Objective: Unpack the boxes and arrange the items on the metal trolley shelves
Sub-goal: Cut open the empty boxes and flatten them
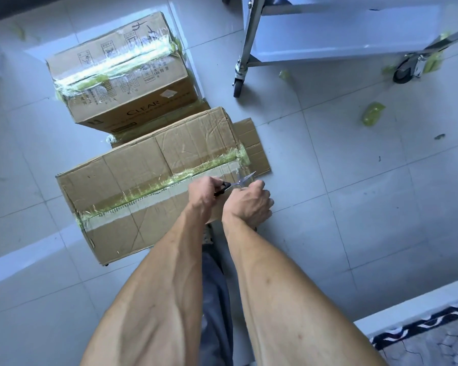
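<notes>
**Slitting the tape on the near box**

Cutting the seam is the step in hand, by my judgement. The left hand is curled round the dark handle of the scissors, whose blades point up and to the right, over the right end of the taped seam. The right hand sits just beside it, fingers bent near the blades. Whether they pinch the tape, touch the blades or only steady the cardboard cannot be told.

To do this well, keep the blade shallow, only through the tape, since the contents below are unseen and could be scored. Run along the seam from the right end towards the left, away from the steadying hand, and hold the flap down so the box does not slide on the smooth floor tiles. The end tape wrapped over the corners probably needs its own cut before the flaps lift.

Counted: two cardboard boxes, both sealed. The near box lies under the hands; the far box, printed CLEAR, lies beyond it. One flat sheet of cardboard shows at the right of the near box. One metal trolley stands at the far right, its visible shelf bare, two castors in view. Several scraps of green tape litter the floor; the largest scrap lies right of the boxes.
</notes>
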